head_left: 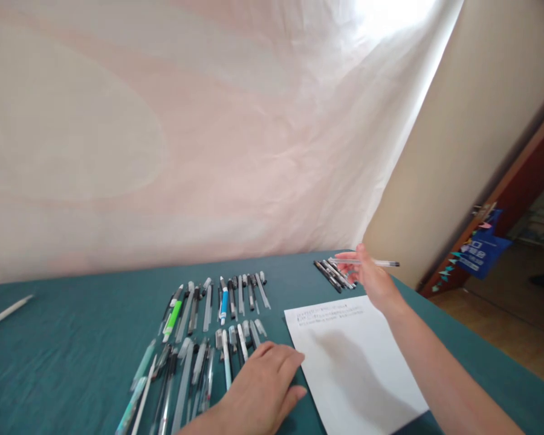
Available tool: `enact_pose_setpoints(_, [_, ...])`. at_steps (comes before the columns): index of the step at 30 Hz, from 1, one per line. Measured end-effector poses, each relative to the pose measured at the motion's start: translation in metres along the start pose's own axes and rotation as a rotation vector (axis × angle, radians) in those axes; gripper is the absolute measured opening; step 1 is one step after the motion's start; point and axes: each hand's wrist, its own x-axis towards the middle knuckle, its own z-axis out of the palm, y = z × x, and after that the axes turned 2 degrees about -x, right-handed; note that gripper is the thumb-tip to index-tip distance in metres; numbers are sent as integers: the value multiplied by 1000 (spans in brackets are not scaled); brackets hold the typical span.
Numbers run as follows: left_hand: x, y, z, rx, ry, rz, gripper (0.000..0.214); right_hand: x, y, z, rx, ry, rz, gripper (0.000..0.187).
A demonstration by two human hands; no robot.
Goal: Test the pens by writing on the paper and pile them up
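My right hand (367, 275) is raised above the far right of the table, its fingers closed around a slim clear pen (385, 263) with a dark end. Just beyond and below it lies a small group of dark and clear pens (333, 277), partly hidden by the hand. My left hand (267, 383) rests palm down by the left edge of a white sheet of paper (362, 368), fingers slightly bent and thumb apart, with nothing seen in it. It covers part of the near row of pens (185, 374). Small handwriting runs across the paper's top.
A farther row of pens includes a green pen (173, 320) and a blue and white pen (223, 301). One white pen (6, 313) lies alone at the far left of the green tablecloth (72, 356). A pale curtain (208, 133) hangs behind the table; a door (512, 175) stands at right.
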Motion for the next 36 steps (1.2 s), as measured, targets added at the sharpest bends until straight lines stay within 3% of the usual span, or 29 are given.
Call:
enact_pose_setpoints(4, [0, -2, 6, 135, -83, 91, 47, -5, 66, -44, -149, 134, 204, 36])
enact_pose_setpoints(7, [1, -2, 7, 163, -109, 93, 51, -20, 106, -63, -209, 187, 232, 28])
enact_pose_setpoints(10, [3, 0, 7, 169, -114, 78, 50, -29, 125, -75, -257, 237, 212, 22])
enact_pose_setpoints(16, [3, 2, 7, 172, -132, 57, 46, -33, 133, -87, -362, 210, 148, 21])
enact_pose_setpoints(36, [5, 5, 5, 187, -154, 54, 44, -33, 137, -87, -575, 192, 59, 21])
